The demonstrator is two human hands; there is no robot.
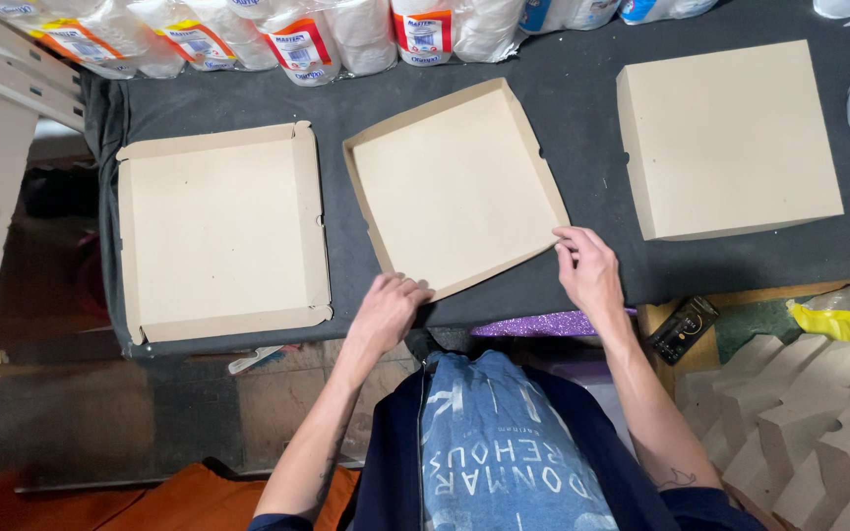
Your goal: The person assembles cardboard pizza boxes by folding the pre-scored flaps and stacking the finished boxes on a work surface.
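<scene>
From the head camera, looking straight down: a shallow open tray of tan cardboard lies tilted at the middle of the dark grey cloth-covered table. The left hand curls its fingers over the tray's near corner, gripping the wall. The right hand pinches the tray's right corner with its fingertips. A second open tan tray sits to the left, a closed square tan box to the right, well apart.

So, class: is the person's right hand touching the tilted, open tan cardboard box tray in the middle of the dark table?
Touching. The head view shows the right hand's fingertips on the near right corner of the tilted cardboard tray, with no gap.
</scene>
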